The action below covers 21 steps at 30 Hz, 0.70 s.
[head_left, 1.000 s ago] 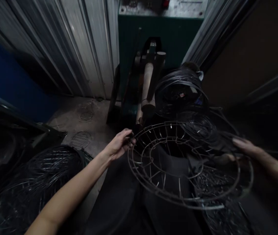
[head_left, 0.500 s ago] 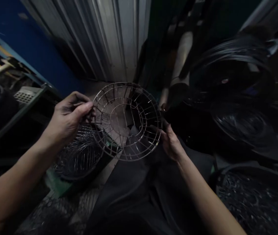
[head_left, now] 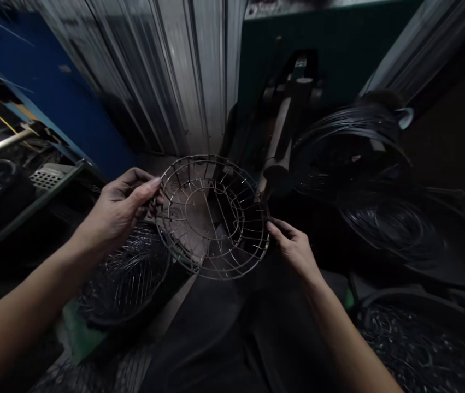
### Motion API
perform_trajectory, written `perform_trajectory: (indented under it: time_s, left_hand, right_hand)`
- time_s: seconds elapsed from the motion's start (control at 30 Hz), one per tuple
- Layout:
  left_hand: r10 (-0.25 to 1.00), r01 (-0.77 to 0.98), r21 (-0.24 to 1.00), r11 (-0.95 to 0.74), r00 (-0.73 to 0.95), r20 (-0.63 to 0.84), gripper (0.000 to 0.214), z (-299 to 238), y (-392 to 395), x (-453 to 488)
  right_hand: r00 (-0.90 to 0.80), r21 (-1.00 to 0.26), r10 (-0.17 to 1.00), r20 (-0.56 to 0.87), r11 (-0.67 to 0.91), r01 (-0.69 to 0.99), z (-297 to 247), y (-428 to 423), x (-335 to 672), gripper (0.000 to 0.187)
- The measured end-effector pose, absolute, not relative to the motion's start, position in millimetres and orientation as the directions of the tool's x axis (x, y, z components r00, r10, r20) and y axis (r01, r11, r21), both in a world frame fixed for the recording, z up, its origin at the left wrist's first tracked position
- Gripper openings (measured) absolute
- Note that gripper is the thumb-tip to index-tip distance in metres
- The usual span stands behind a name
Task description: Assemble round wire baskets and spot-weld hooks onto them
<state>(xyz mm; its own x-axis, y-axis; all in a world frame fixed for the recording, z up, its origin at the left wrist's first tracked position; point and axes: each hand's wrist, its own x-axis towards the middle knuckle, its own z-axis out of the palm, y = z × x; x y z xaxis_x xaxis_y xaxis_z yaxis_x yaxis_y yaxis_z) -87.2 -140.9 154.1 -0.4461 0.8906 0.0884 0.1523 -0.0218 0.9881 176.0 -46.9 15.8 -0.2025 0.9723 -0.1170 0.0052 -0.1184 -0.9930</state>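
Note:
I hold a round wire fan guard (head_left: 212, 216) in front of me, tilted with its hollow side facing me. My left hand (head_left: 123, 204) is closed on the guard's left rim, thumb on top. At the guard's right rim my right hand (head_left: 293, 245) pinches the wire with its fingertips. Rings and radial spokes make up the guard, and the floor shows through it.
A stack of wire guards (head_left: 128, 275) lies low on the left. Dark wire coils (head_left: 355, 144) sit on the right by a green machine (head_left: 298, 71) with a wooden-handled lever (head_left: 278, 136). Corrugated metal wall (head_left: 183, 71) behind. More wire parts (head_left: 424, 338) at lower right.
A second ago the guard lay flat and low to the right. Both hands have brought it up and to the left and tilted it toward me; since half a second ago it barely moved.

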Motion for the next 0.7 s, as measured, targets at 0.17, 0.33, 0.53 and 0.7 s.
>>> perform_trajectory:
  time_s: [0.17, 0.33, 0.53, 0.7]
  left_hand:
    - [0.934, 0.146, 0.989, 0.014, -0.354, 0.039, 0.021, 171, -143, -78]
    - [0.95, 0.204, 0.979, -0.019, -0.301, 0.081, 0.021, 187, -129, -65]
    - [0.973, 0.254, 0.966, -0.034, -0.21, 0.09, 0.019, 214, -90, -56]
    - [0.985, 0.305, 0.951, -0.049, -0.143, 0.096, 0.024, 232, -65, -49]
  right_hand:
    - [-0.197, -0.971, 0.959, -0.205, -0.224, -0.079, 7, -41, 170, 0.04]
    - [-0.2, -0.936, 0.95, -0.242, -0.282, -0.209, 0, -34, 163, 0.038]
    - [-0.226, -0.858, 0.933, -0.281, -0.35, -0.377, 1, -28, 156, 0.033]
    - [-0.148, -0.804, 0.948, -0.281, -0.317, -0.504, 3, -19, 145, 0.037]
